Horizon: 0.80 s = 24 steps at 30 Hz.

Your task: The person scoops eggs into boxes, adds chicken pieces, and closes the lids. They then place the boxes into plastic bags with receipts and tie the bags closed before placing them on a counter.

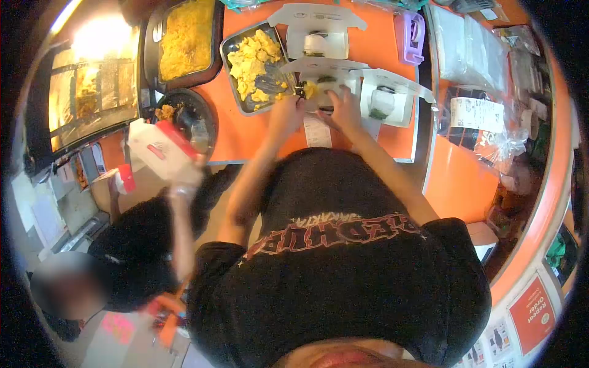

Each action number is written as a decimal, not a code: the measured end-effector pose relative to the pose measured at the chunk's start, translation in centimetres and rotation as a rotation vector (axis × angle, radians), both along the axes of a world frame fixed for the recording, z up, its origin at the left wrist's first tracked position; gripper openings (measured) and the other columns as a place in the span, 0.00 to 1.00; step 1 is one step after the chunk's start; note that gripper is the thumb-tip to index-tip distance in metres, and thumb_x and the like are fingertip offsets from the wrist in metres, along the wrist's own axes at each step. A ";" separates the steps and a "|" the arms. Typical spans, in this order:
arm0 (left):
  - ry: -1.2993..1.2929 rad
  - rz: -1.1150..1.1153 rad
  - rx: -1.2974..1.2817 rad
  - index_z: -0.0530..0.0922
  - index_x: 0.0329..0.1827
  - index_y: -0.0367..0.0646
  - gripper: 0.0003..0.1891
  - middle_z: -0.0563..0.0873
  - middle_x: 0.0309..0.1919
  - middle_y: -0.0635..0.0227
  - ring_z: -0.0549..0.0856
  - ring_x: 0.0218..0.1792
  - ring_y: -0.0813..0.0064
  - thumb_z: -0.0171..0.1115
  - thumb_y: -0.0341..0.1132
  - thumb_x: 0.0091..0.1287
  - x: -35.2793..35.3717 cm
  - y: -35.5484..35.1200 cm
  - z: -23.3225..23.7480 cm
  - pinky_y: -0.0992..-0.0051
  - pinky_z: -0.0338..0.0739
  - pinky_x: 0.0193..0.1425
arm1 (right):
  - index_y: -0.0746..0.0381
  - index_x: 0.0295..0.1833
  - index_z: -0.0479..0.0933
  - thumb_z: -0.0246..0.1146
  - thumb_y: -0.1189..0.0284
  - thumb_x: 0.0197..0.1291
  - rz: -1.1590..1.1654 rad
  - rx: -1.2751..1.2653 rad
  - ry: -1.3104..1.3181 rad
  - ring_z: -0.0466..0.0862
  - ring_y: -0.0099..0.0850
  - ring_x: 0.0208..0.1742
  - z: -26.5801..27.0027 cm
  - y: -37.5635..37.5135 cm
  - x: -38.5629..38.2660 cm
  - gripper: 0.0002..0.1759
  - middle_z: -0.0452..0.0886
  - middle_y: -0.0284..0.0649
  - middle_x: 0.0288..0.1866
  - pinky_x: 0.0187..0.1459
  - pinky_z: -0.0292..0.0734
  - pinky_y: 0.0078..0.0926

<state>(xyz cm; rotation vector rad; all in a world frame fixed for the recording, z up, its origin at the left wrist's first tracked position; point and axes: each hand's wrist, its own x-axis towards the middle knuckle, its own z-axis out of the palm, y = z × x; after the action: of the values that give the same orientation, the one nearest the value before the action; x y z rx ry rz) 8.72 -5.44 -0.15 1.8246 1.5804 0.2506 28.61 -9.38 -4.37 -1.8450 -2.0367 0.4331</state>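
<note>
Box (351,76) sits open on the desk (381,46), just past the right hand (345,110) — fingers spread, apart from the left hand (289,114), whose grip cannot be told; best steady it lightly — yellow food (311,90) clear of its edges; back box (335,46) beyond.

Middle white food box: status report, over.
Left hand at left side, grip unclear; right hand spread at right side. Middle box open, yellow food inside. No obstruction evident; neighbouring white box open, close on the right.

warm glare from the lit display case (95,92) at left; fisheye edges dark and curved, co-worker's forearm (182,224) blurred
</note>
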 end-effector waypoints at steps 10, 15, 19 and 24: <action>0.424 -0.261 0.195 0.81 0.41 0.40 0.08 0.86 0.24 0.50 0.89 0.30 0.49 0.54 0.33 0.67 2.6 -1.9 -0.8 0.56 0.86 0.34 | 0.64 0.60 0.75 0.74 0.51 0.49 -0.055 0.018 0.113 0.75 0.57 0.59 -0.5 0.0 -0.1 0.39 0.74 0.59 0.59 0.61 0.71 0.52; 0.462 -0.123 0.155 0.80 0.44 0.40 0.09 0.84 0.21 0.52 0.89 0.30 0.51 0.57 0.34 0.66 1.9 -2.4 2.5 0.56 0.84 0.32 | 0.61 0.58 0.74 0.72 0.65 0.51 -0.112 0.149 0.328 0.76 0.54 0.57 2.2 1.3 0.5 0.28 0.73 0.56 0.57 0.57 0.76 0.49; 0.345 -0.033 0.144 0.80 0.44 0.42 0.13 0.85 0.24 0.44 0.87 0.30 0.41 0.54 0.41 0.71 0.8 -2.6 2.1 0.47 0.81 0.35 | 0.60 0.52 0.78 0.67 0.69 0.55 -0.031 0.192 0.194 0.80 0.54 0.53 2.6 3.2 0.7 0.18 0.79 0.54 0.51 0.54 0.77 0.50; 0.359 -0.099 0.166 0.81 0.37 0.40 0.10 0.85 0.25 0.45 0.87 0.31 0.43 0.56 0.37 0.68 2.3 -2.0 -0.6 0.48 0.82 0.36 | 0.58 0.46 0.82 0.64 0.68 0.56 -0.034 -0.076 0.126 0.84 0.53 0.45 -0.1 6.1 0.8 0.13 0.85 0.50 0.43 0.50 0.79 0.49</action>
<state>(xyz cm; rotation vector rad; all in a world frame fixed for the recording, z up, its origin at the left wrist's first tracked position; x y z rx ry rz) 11.02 -7.43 -0.76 2.1639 1.7436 0.0066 29.42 -3.25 -4.52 -1.8432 -1.9271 0.6094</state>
